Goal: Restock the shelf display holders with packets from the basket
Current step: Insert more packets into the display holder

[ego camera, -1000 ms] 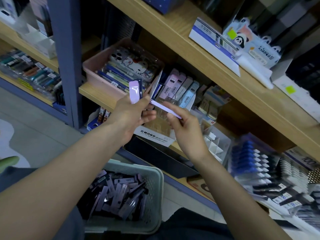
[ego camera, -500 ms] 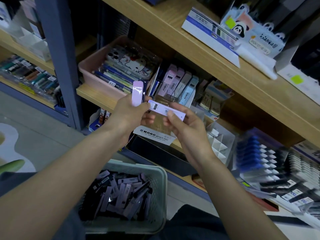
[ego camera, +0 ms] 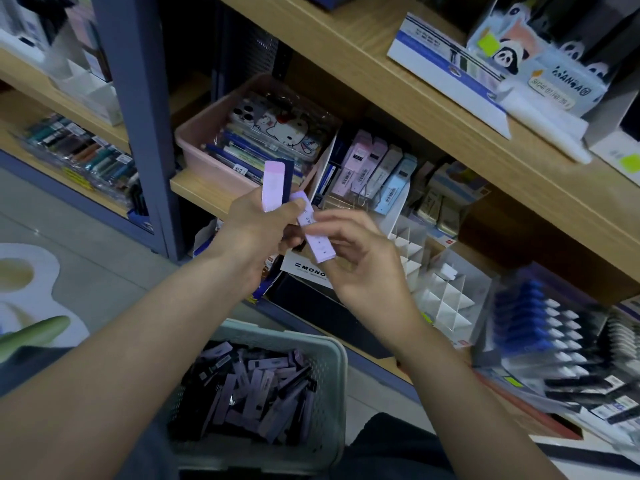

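Observation:
My left hand (ego camera: 258,233) grips a small stack of lilac packets (ego camera: 273,185) held upright in front of the shelf. My right hand (ego camera: 360,261) pinches one more lilac packet (ego camera: 317,233), tilted, its top end touching the left thumb. Below my forearms sits a pale green basket (ego camera: 332,375) holding several lilac and black packets (ego camera: 256,386). Behind my hands a clear display holder (ego camera: 377,181) on the shelf carries pink, grey and light-blue packets standing in rows.
A pink tray (ego camera: 197,140) with a cartoon-cat case lies left of the holder. A white gridded divider (ego camera: 440,299) and a MONO label card (ego camera: 308,268) sit on the lower shelf. A blue upright post (ego camera: 138,109) stands at left; wooden shelf above.
My right hand has swung its single packet from near-horizontal to a steep tilt and brought it against the left hand's stack. The view shifted slightly downward.

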Demonstrator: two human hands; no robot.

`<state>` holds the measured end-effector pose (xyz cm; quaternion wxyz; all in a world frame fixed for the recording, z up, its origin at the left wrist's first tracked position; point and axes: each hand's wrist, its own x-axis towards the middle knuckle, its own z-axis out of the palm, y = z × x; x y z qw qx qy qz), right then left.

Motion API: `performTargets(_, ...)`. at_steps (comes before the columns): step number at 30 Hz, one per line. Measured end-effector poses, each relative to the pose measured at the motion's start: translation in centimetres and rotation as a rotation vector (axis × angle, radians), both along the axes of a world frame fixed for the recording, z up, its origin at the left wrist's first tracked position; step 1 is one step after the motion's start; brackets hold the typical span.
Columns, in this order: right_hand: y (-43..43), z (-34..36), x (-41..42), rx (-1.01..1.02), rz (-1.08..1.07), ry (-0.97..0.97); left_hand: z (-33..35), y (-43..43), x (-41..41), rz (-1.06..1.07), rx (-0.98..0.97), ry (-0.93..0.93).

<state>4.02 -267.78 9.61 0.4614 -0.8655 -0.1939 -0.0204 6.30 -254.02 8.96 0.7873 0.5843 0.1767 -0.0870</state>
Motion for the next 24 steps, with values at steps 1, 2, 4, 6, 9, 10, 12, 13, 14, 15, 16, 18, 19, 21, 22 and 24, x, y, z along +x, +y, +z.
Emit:
performTargets(1, 0.1, 0.3, 0.1, 0.018, -0.003, 0.092, 0.0, 0.1, 0.0, -0.007, 0.032, -0.019)
performTargets(2, 0.2, 0.6, 0.2, 0.058, -0.018, 0.196, 0.2, 0.2, -0.1, -0.018, 0.062, -0.041)
performTargets(4, 0.4, 1.3, 0.5, 0.235, -0.092, 0.422, 0.3, 0.1, -0.2, -0.040, 0.113, -0.080)
performTargets(6, 0.5, 1.7, 0.7, 0.400, -0.157, 0.609, 0.4, 0.1, -0.4, -0.067, 0.152, -0.125)
performTargets(9, 0.7, 1.6, 0.4, 0.326, -0.182, 0.619, 0.6, 0.1, -0.6, -0.095, 0.237, -0.183)
performTargets(10, 0.8, 1.5, 0.4, 0.258, -0.184, 0.564, 0.7, 0.2, -0.6, -0.110, 0.247, -0.187)
performTargets(12, 0.7, 1.3, 0.5, 0.100, -0.181, 0.459, 0.8, 0.2, -0.7, -0.139, 0.255, -0.187)
performTargets(13, 0.6, 1.2, 0.6, 0.045, -0.163, 0.440, 0.8, 0.2, -0.7, -0.151, 0.274, -0.186)
performTargets(14, 0.5, 1.3, 0.8, 0.019, -0.152, 0.433, 0.8, 0.1, -0.8, -0.153, 0.292, -0.186)
performTargets(15, 0.3, 1.4, 1.0, 0.020, -0.158, 0.414, 0.7, 0.1, -0.8, -0.146, 0.298, -0.189)
performTargets(16, 0.1, 1.5, 1.3, 0.028, -0.192, 0.361, 0.8, 0.1, -0.8, -0.137, 0.296, -0.192)
performTargets(18, -0.5, 1.7, 2.2, 0.036, -0.335, 0.182, 0.7, 0.0, -0.7, -0.120, 0.288, -0.184)
performTargets(19, -0.8, 1.7, 2.8, 0.049, -0.417, 0.092, 0.8, 0.0, -0.6, -0.114, 0.284, -0.176)
performTargets(21, -1.5, 1.6, 4.0, 0.094, -0.553, -0.046, 0.8, -0.1, -0.7, -0.111, 0.275, -0.156)
performTargets(22, -1.8, 1.4, 4.6, 0.106, -0.609, -0.096, 0.8, -0.2, -0.7, -0.115, 0.269, -0.147)
performTargets(24, -2.3, 0.9, 5.7, 0.092, -0.688, -0.192, 0.8, -0.3, -0.8, -0.134, 0.268, -0.133)
